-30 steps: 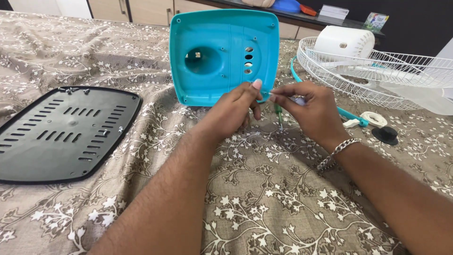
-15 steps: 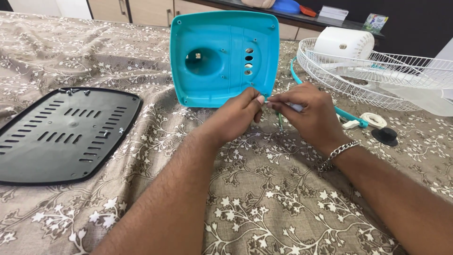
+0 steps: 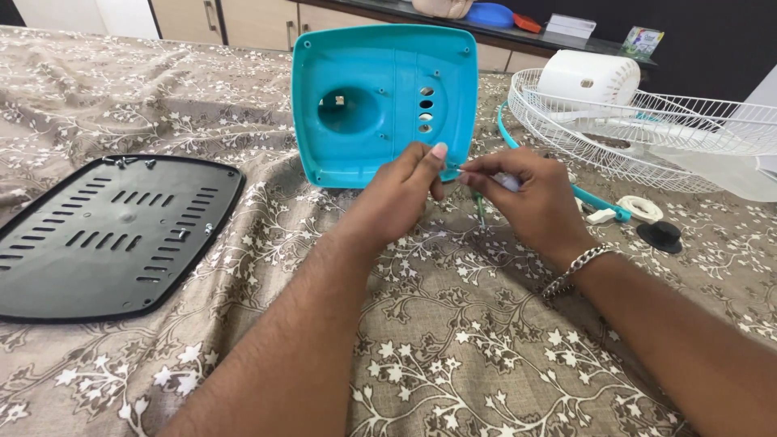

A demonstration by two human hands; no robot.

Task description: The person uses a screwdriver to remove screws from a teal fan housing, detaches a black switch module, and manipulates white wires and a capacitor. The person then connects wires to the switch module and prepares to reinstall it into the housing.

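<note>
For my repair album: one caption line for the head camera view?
Left hand and right hand pinch a small part beside a turquoise housing on a floral cloth.

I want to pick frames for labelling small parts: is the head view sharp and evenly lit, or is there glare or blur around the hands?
Head view: light is soft and even, with faint shadows under the left hand and right hand; no strong glare on the teal cover; the hands look sharp, the tiny part between the fingertips too small to tell.
</note>
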